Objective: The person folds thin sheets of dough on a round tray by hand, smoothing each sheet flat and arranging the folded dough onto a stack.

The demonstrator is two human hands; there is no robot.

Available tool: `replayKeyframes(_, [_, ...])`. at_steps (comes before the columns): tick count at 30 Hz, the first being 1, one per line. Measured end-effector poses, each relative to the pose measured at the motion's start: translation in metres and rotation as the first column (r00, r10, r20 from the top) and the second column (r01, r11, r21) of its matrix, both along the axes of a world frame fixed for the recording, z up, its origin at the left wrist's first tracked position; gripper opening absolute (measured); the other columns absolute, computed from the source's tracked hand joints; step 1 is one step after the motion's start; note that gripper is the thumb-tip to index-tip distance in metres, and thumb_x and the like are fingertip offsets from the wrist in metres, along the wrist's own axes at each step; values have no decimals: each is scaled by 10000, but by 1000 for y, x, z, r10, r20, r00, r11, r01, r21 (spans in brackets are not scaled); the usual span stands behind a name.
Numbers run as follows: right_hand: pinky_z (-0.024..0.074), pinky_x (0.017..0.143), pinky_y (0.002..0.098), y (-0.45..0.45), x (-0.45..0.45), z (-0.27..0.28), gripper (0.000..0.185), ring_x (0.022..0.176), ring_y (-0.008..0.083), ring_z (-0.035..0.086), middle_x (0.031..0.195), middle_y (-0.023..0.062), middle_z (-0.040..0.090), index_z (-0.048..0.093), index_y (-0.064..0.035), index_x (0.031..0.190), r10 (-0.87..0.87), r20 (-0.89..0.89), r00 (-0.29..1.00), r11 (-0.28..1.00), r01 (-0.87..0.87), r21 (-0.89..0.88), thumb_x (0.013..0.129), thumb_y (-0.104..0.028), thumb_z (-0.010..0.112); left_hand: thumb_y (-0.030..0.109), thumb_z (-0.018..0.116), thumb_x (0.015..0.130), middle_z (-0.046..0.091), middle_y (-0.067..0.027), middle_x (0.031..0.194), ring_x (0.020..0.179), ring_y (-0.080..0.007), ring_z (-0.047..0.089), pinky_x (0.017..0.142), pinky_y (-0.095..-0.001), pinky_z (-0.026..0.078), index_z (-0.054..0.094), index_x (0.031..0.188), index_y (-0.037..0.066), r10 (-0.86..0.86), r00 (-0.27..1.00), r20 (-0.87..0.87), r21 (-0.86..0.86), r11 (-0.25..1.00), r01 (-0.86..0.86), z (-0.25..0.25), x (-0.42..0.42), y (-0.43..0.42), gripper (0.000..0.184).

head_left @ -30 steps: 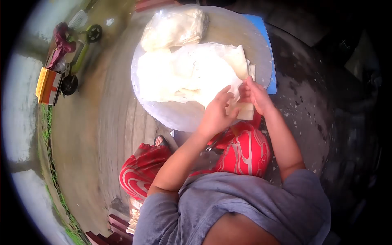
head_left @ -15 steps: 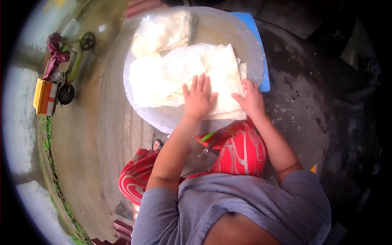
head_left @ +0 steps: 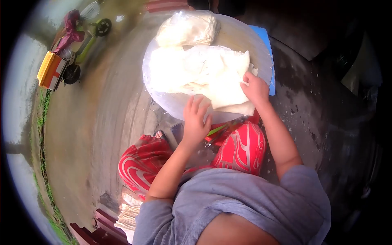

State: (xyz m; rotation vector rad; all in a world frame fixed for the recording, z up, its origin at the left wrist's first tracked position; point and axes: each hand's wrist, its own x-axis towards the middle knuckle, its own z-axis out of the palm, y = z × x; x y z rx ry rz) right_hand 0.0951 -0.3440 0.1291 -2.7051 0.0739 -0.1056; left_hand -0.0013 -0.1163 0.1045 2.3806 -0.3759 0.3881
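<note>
Several thin, cream-white sheets lie stacked on a round grey table, the left part washed out by glare. My right hand is at the pile's right edge, thumb and fingers closed on the border of a white sheet. Near the table's front rim is my left hand, fingers apart and holding nothing, just off the front of the pile. Behind the pile sits a clear plastic bag filled with similar folded sheets.
A blue panel sticks out past the table's right side. Below the rim are a green-handled tool and a dark phone-like object. Another sheet stack stands by my left side. A green scooter is at far left.
My left hand has lifted off the sheets and drawn back toward me to the table's front rim. My right hand stays at the right edge, its fingers now more curled. The view has shifted.
</note>
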Motion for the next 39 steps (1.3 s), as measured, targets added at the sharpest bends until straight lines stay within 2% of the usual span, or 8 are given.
replayKeyframes(5, [468,643,379,21,25,19,225,720,293,609,739,118,615,544,-66,848,129,101,986,982,-142,127,729,-170,703,87,642,808,498,-121,1296,1253,-314,413,973,-368,397,591,1153,65,17,995,-95,-293,955,-44,7,-20,16,350])
replayKeyframes(8, [456,629,304,48,27,51,212,650,179,587,675,67,584,526,-30,851,203,129,971,880,-238,412,739,-87,697,237,606,885,521,-85,1269,1139,-191,501,949,-315,390,575,1171,30,-245,860,-448,-856,394,-334,32,-31,26,354])
replayKeyframes(13, [479,654,219,127,-33,159,264,738,86,601,860,75,634,481,-30,991,431,192,882,316,-347,883,801,-4,663,516,602,842,502,-129,1264,1181,-240,466,981,-394,385,458,1256,4,-536,771,-343,-819,-230,-525,62,-55,62,674])
replayKeyframes(16, [527,728,260,167,-78,198,411,818,150,646,922,131,647,425,-21,1114,571,232,787,111,-354,929,790,5,677,599,581,811,486,-142,1289,1218,-254,448,1021,-409,365,385,1315,6,-532,844,-63,-846,-420,-328,87,-91,90,802])
replayKeyframes(22, [520,850,329,255,-172,214,521,989,223,625,1091,190,600,342,-3,1275,856,200,477,-30,-341,940,822,18,598,253,616,882,534,-113,1248,1136,-222,542,988,-380,430,399,1301,30,-40,997,73,-920,-388,52,142,-238,161,521])
replayKeyframes(26, [518,822,299,336,-236,201,567,945,192,632,1056,166,620,338,0,1308,978,102,184,-33,-344,938,812,14,612,13,577,845,554,-153,1204,1115,-243,557,965,-379,464,427,1258,-4,280,952,-123,-939,-344,-20,143,-351,192,440])
replayKeyframes(34, [486,835,261,474,-398,172,582,965,150,596,1102,126,598,342,-24,1340,896,273,-351,-338,-138,931,838,-52,636,-30,513,863,530,-173,1241,1108,-267,563,942,-400,481,410,1288,4,832,536,-140,-989,-91,-117,163,-542,226,439])
replayKeyframes(39, [477,858,309,483,-473,66,519,1023,192,569,1132,131,570,407,-36,1272,908,128,-399,-255,-285,924,810,-56,642,-28,520,854,549,-170,1215,1093,-222,562,930,-334,466,405,1278,-41,871,250,-423,-883,-335,-327,102,-611,198,439])
